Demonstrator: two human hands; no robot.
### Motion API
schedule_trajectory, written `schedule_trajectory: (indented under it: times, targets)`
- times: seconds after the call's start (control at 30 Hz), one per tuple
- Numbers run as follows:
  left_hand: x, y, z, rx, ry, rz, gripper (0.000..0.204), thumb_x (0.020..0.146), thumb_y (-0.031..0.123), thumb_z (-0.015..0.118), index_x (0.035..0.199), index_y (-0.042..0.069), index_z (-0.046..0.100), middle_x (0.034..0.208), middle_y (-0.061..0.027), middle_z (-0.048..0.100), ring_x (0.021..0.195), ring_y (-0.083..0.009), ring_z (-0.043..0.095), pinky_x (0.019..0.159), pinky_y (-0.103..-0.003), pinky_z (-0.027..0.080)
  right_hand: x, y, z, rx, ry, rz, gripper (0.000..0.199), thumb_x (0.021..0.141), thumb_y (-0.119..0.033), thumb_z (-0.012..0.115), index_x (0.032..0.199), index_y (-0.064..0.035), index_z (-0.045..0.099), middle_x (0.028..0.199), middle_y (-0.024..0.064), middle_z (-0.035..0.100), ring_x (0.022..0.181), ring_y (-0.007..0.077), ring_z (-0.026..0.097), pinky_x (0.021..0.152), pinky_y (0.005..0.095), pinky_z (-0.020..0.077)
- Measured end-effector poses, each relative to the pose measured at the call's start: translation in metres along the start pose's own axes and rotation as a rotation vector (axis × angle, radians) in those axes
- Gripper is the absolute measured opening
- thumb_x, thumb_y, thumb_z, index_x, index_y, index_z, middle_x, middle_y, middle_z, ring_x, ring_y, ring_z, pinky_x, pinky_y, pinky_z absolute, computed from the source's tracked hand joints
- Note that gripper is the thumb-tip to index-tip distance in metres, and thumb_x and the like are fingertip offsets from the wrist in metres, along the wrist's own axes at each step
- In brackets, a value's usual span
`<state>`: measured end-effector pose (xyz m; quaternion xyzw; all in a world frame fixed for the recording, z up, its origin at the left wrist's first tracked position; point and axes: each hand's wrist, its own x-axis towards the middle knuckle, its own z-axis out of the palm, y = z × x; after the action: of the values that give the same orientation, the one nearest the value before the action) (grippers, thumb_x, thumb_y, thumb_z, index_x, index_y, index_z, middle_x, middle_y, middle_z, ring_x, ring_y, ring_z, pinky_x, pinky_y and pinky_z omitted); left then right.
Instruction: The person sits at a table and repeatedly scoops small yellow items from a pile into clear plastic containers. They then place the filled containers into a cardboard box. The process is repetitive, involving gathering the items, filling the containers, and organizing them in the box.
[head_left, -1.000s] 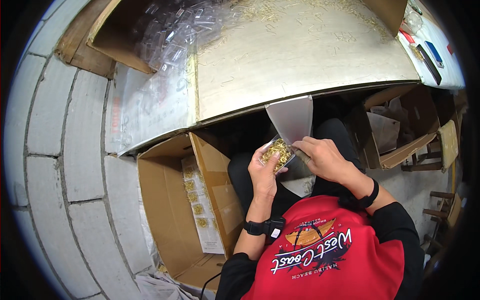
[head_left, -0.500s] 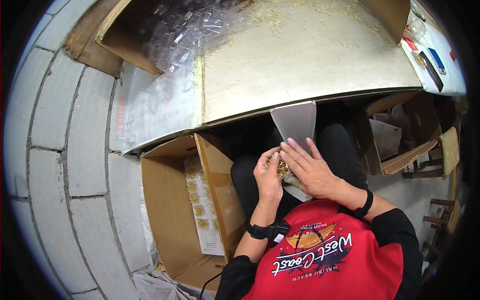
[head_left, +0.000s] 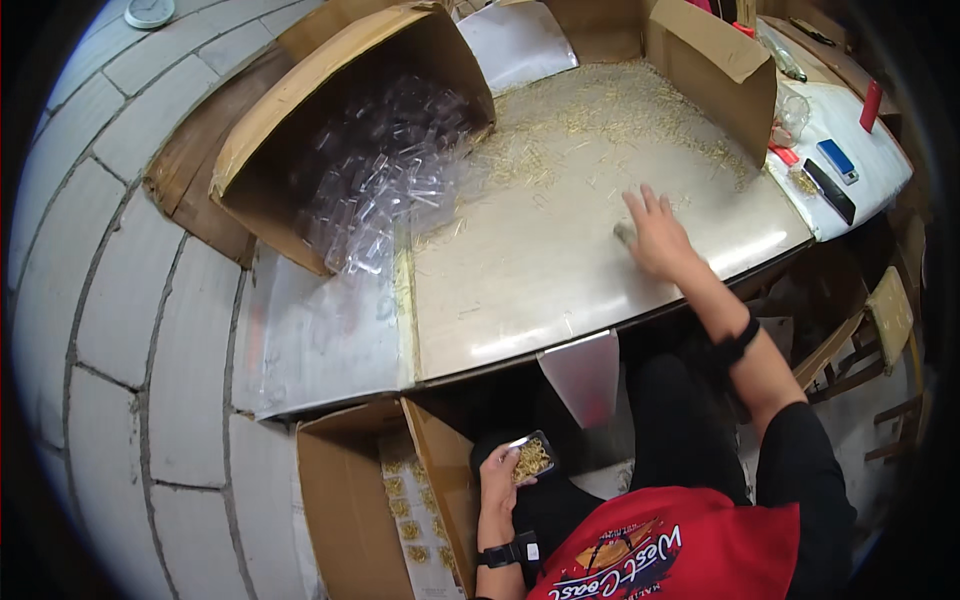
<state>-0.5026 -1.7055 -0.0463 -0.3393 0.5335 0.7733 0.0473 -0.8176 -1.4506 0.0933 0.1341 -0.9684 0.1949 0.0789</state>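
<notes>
My left hand (head_left: 500, 480) holds a small clear plastic case filled with gold-coloured metal pieces (head_left: 530, 458), low over my lap beside an open cardboard box (head_left: 345, 490). My right hand (head_left: 655, 235) reaches out flat onto the metal table (head_left: 540, 290), fingers spread, resting on a small grey object near scattered gold pieces (head_left: 600, 110). A metal chute (head_left: 585, 375) hangs from the table's near edge, between my two hands.
A tilted cardboard box of empty clear cases (head_left: 370, 160) lies at the table's left. Another cardboard box (head_left: 715, 65) stands at the back right. A red stick, a blue item and a black tool (head_left: 830, 190) lie on the right end. Wooden frames (head_left: 880, 320) stand right.
My right hand left the case at my lap and reached forward onto the table. The left hand keeps the filled case and has lowered it. The view tilted up toward the table.
</notes>
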Motion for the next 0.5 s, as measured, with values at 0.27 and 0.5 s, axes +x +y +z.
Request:
schedule_trajectory:
  times: [0.27,0.5]
  targets:
    - [0.038,-0.038,0.038,-0.107,-0.203,-0.126,0.036,0.099,0.029,0.041,0.108,-0.003,0.056,0.093,-0.0142,0.065,0.073,-0.0210,0.068,0.053,-0.034,0.058,0.048,-0.013,0.029,-0.245,-0.290,0.032,0.053,0.093,-0.035,0.043,0.138,-0.0090,0.035,0.148,0.0221,0.023,0.134,0.0442,0.024,0.106,0.0521,0.0283]
    - [0.037,-0.043,0.075,-0.042,-0.184,-0.112,0.033,0.099,0.026,0.039,0.109,0.000,0.055,0.091,-0.0108,0.064,0.071,-0.0181,0.067,0.050,-0.029,0.057,-0.015,0.016,0.018,0.263,-0.034,-0.203,0.046,0.092,-0.029,0.051,0.129,-0.0019,0.047,0.136,0.0240,0.041,0.131,0.0349,0.035,0.108,0.0378,0.0294]
